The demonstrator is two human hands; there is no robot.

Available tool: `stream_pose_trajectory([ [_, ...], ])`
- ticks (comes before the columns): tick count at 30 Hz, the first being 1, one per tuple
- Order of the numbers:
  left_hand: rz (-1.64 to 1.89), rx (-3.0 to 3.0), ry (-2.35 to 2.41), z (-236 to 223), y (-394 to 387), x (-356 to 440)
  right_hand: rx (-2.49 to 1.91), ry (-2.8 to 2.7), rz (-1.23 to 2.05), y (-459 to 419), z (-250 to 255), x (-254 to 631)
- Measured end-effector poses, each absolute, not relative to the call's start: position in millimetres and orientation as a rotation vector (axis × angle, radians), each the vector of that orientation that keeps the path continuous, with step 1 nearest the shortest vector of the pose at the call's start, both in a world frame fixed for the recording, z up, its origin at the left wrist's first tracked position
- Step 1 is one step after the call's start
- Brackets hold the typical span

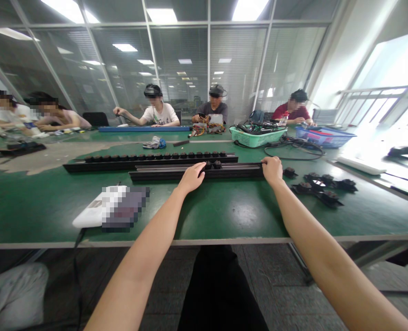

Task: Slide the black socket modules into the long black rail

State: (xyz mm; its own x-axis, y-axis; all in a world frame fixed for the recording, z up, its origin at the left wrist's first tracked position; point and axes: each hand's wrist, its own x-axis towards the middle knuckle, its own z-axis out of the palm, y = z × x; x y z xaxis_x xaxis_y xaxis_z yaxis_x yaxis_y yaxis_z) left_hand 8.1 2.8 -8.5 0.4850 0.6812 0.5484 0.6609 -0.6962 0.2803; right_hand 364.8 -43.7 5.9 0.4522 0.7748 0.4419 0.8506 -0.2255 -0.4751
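Resting on the long black grooved metal rail (162, 175), my left hand (191, 178) curls beside two small round black units (213, 164); my right hand (273, 169) touches the rail's right end, fingers bent. I cannot tell whether either hand is clamped. The rail lies on the green counter (224, 218), in front of a second black rail (87, 167) bearing a unit row. Caution: uneven hand pressure could skew the front rail into the rear one; a sideways knock could misalign the two units.
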Motion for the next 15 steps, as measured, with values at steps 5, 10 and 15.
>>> stream_pose_trajectory([
  [5, 0.998, 2.694, 1.219, -8.6, 2.8, 8.3, -2.039, -1.364, -0.143, -42.9, 5.4, 366.5],
  [10, 1.007, 2.689, 1.221, -10.0, 4.6, 8.4, -2.044, -1.353, -0.14, -44.9, 6.6, 366.2],
  [15, 1.018, 2.681, 1.213, -10.1, 4.6, 8.1, -2.035, -1.35, -0.147, -45.5, 6.5, 366.9],
])
